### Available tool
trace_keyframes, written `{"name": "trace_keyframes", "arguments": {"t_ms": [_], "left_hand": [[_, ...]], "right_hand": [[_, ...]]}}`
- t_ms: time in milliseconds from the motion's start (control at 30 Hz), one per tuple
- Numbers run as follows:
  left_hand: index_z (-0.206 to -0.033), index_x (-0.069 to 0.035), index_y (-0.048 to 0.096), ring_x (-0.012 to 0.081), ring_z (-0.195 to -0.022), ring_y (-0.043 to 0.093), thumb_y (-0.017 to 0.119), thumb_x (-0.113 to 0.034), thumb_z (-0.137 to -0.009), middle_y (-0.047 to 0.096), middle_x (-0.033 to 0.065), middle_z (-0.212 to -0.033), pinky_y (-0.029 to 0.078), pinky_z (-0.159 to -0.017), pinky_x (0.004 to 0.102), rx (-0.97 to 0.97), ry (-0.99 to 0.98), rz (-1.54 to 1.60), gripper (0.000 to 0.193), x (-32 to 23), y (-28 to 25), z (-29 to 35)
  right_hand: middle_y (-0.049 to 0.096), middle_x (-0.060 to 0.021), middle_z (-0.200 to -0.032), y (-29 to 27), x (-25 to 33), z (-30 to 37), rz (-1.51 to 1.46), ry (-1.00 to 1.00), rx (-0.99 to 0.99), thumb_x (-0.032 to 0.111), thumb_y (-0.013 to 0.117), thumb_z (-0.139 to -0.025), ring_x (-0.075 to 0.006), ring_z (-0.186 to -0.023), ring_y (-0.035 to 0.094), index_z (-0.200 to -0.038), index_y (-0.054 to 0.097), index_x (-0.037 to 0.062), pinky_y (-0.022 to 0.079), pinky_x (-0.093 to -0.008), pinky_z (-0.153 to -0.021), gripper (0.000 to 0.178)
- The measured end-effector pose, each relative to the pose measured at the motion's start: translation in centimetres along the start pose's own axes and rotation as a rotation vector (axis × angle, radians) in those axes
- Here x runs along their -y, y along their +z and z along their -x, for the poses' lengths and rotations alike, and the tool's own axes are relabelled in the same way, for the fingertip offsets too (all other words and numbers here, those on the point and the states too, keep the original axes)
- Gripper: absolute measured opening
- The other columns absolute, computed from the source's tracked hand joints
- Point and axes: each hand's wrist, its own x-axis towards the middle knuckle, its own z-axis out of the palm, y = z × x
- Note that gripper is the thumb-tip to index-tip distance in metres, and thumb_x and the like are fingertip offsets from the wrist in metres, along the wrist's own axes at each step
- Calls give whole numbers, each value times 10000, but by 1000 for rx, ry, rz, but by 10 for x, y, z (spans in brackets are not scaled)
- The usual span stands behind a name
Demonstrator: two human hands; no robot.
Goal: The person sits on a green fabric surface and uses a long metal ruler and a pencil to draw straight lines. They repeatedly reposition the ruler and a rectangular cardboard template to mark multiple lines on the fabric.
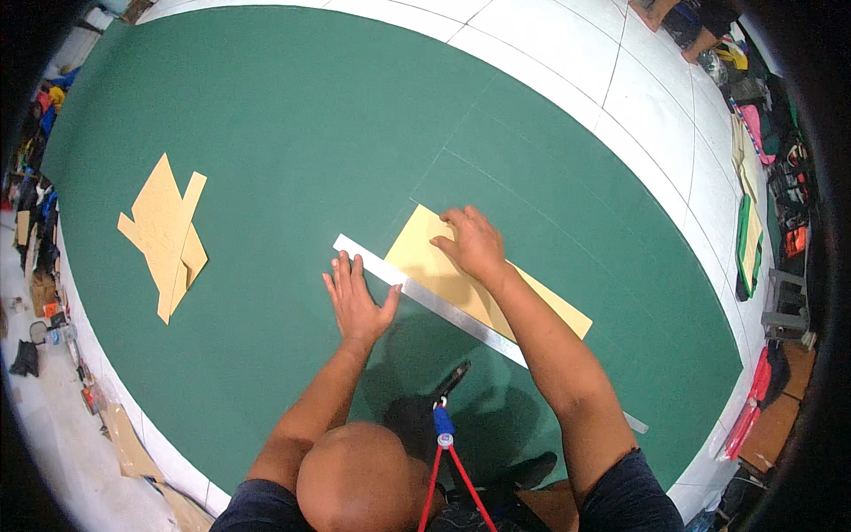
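A long, pale metal ruler (456, 317) lies slantwise on a large green sheet of material (284, 115). Along its far side rests a flat yellow card pattern piece (550, 306). My left hand (362, 301) has its fingers spread, the tips on the ruler near its left end. On the card's far left part is my right hand (474, 244), thumb and fingers apart and bent, with nothing visible between them. My right forearm hides part of the ruler and card. Thin pale lines are drawn on the green sheet beyond the card.
Several overlapping yellow card patterns (168, 235) lie at left. A small dark elongated object (454, 381) is near me, by a blue and red cord (444, 430). White floor tiles (550, 44) border the sheet. Piled goods line both sides; another person's legs (700, 40) show far right.
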Motion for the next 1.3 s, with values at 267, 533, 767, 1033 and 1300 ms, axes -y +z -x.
{"name": "trace_keyframes", "arguments": {"t_ms": [267, 533, 767, 1033, 1300], "left_hand": [[-1485, 61, 380, 483, -1516, 220, 767, -416, -831, 285, 302, -1606, 89, -1230, 628, -10, 17, 40, 897, 2, 4, 1], [-1485, 87, 368, 465, -1533, 185, 745, -452, -841, 264, 302, -1614, 72, -1236, 623, 35, 39, -36, 921, 2, 0, 2], [-1506, 77, 350, 444, -1539, 188, 736, -449, -852, 282, 288, -1615, 82, -1245, 606, -10, 104, -80, 924, 9, 10, -2], [-1540, 36, 360, 406, -1552, 190, 665, -512, -944, 280, 245, -1645, 90, -1245, 603, 65, 92, -213, 864, 24, 20, 3], [-1535, 59, 350, 416, -1548, 193, 682, -704, -846, 269, 284, -1634, 145, -1231, 604, 292, 39, -379, 1080, 15, 12, -26]], "right_hand": [[639, -85, -1109, 2, -6, 1, -29, 3, 8, 358, 799, -846, -298, -1084, 635, -1195, 697, 131, 530, -445, -909, 429], [634, -118, -1172, 1, -5, 3, -48, 38, 38, 324, 788, -843, -332, -1158, 614, -1230, 679, 127, 518, -475, -957, 448], [633, -126, -1127, -61, -42, -14, 98, -60, -193, 342, 750, -882, -332, -1116, 626, -1223, 672, 123, 534, -471, -922, 412], [671, -141, -1110, -230, -181, 214, 428, 235, 140, 334, 665, -937, -342, -1081, 658, -1111, 675, 90, 550, -495, -867, 301], [700, -193, -918, -213, -330, 597, 259, 1181, -220, 325, 700, -928, -379, -919, 686, -1088, 705, 56, 538, -496, -787, 312]]}}
